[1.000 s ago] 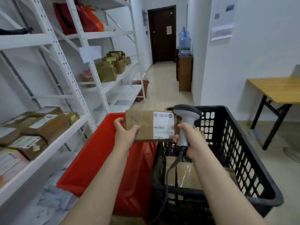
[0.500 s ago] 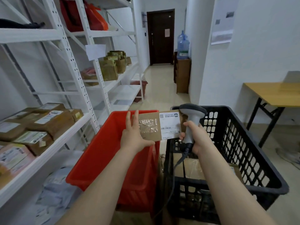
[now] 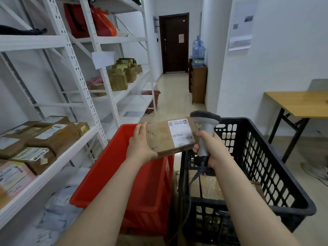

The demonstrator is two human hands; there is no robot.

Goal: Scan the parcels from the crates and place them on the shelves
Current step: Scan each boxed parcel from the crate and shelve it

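**Parcel held at scanner, above the crates**

The left hand (image 3: 142, 146) grips the left end of a flat cardboard parcel (image 3: 159, 139). The parcel is held in the air over the near edges of the red crate (image 3: 110, 166) and the black crate (image 3: 257, 157), with its white label (image 3: 180, 132) facing up. The right hand (image 3: 215, 150) is wrapped round the handle of a grey scanner (image 3: 205, 119), whose head sits just beside the parcel's right end. A taped box (image 3: 211, 187) lies in the black crate. Labelled boxes (image 3: 53, 137) sit on the white shelf (image 3: 58, 160) to the left.
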